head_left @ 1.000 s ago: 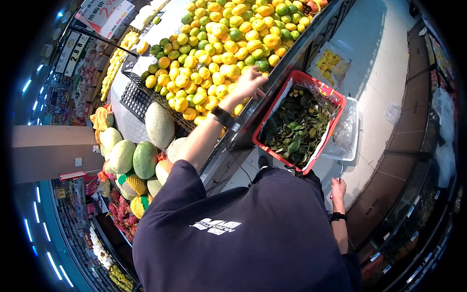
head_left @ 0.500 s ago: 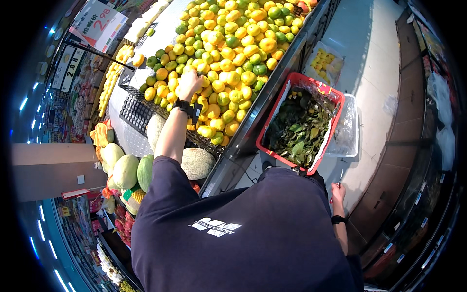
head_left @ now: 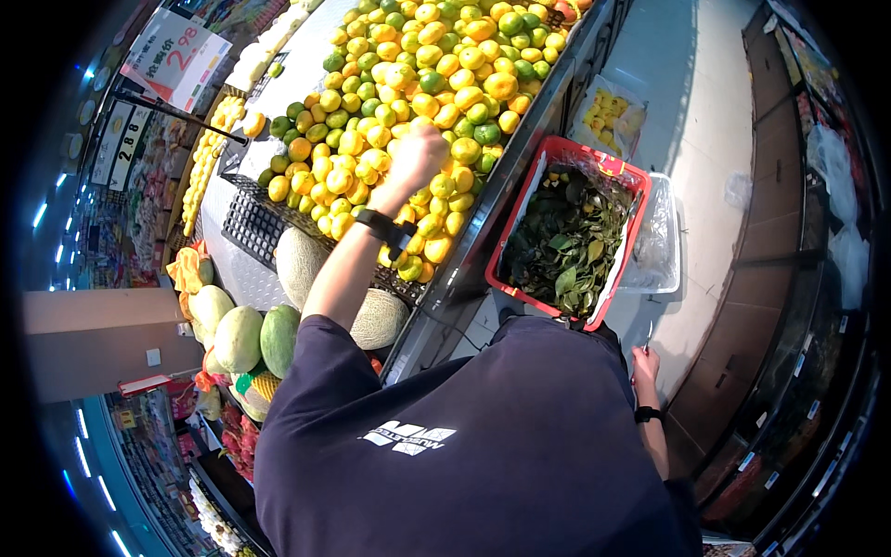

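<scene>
A broad heap of yellow, orange and green mandarins [head_left: 464,70] covers the sloping stand. Over its near part is my left hand [head_left: 419,156], curled into a fist just above the fruit; its fingertips are turned away, so what they hold is hidden. Low on the right, my right hand [head_left: 644,365] is closed around small scissors [head_left: 650,332], whose thin metal tip points up past the fingers. Between the stand and my right side, a red basket [head_left: 640,218] holds many dark green leaves [head_left: 566,237] with a few fruits among them.
Netted melons [head_left: 376,318] and smooth green melons [head_left: 278,340] lie left of my arm, beside a black plastic crate [head_left: 252,223]. A clear tub [head_left: 661,237] and a bag of yellow fruit [head_left: 608,119] rest on the floor by the basket. Dark shelving [head_left: 742,343] runs along the right.
My left hand has moved right and slightly up across the mandarins, from the heap's left part to nearer its middle. My right hand keeps its place with the scissors.
</scene>
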A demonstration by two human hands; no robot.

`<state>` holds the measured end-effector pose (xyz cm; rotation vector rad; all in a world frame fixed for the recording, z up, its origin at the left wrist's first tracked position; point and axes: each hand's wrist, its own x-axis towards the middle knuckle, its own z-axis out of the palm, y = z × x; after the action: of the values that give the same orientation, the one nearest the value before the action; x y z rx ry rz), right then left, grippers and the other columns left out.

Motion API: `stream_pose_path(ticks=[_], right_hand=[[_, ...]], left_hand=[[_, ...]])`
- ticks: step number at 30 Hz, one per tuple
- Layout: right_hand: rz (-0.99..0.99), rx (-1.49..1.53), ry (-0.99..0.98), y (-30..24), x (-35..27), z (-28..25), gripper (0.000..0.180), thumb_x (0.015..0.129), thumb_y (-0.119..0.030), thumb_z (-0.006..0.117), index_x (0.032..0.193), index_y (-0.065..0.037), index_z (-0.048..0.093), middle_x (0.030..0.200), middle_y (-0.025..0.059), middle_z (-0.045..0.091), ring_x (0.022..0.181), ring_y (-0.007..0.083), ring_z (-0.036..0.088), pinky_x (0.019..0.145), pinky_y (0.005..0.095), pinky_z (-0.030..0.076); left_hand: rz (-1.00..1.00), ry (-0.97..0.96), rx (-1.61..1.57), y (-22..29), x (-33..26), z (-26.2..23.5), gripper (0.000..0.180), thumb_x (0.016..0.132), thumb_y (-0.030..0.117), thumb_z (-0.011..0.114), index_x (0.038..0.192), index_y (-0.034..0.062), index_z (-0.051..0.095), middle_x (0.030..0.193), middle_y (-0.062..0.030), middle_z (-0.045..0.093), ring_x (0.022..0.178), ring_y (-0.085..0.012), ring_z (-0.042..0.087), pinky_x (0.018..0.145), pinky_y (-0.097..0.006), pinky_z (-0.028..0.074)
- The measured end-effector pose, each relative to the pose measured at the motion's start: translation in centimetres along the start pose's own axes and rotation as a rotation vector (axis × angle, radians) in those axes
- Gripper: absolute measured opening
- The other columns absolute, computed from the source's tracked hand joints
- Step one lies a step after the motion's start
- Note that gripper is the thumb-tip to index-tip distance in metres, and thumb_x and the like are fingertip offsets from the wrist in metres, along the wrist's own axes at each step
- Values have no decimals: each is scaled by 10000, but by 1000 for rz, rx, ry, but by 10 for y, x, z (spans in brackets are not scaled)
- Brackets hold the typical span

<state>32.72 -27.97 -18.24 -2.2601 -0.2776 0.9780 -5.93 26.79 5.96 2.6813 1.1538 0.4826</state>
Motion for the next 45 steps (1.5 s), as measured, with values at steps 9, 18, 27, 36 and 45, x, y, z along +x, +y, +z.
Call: stream_pose_path(ticks=[9, 18, 27, 36, 45], right_hand=[[-33, -14, 25, 26, 21, 9, 299, 803, -257, 735, 811, 8, 598, 726, 121, 612, 695, 247, 590, 674, 419, 471], [30, -19, 5, 28, 7, 3, 274, 797, -243, 717, 774, -3, 587, 686, 88, 582, 646, 209, 554, 629, 373, 448], [50, -26, -1, 21, 10, -19, 307, 789, -255, 714, 788, 7, 554, 707, 104, 570, 672, 230, 556, 669, 403, 453], [123, -75, -62, 18, 20, -59, 225, 838, -216, 674, 788, -22, 571, 658, 35, 551, 624, 139, 544, 602, 323, 434], [223, -73, -270, -18, 30, -128, 219, 870, -209, 683, 906, -18, 583, 771, 28, 541, 717, 126, 504, 611, 314, 407]], left_hand=[[207, -393, 310, 54, -4, 59, 124, 728, 101, 602, 785, 93, 712, 986, -40, 669, 1064, -249, 566, 863, -405, 438], [208, -278, 231, 44, -11, 72, 158, 743, 109, 594, 817, 103, 733, 1017, -6, 680, 1071, -222, 562, 859, -381, 427], [64, 149, 117, 85, 16, 40, 126, 790, 9, 610, 808, 55, 727, 799, -138, 702, 755, -320, 652, 745, -408, 507], [-815, -211, -1085, 195, -50, 214, 258, 936, 108, 617, 1190, 66, 628, 927, -21, 650, 928, -101, 563, 816, -288, 450], [-1760, 69, -878, 204, -135, 368, 777, 870, 359, 612, 1527, 102, 288, 1519, -192, 397, 1362, -337, 425, 1062, -479, 402]])
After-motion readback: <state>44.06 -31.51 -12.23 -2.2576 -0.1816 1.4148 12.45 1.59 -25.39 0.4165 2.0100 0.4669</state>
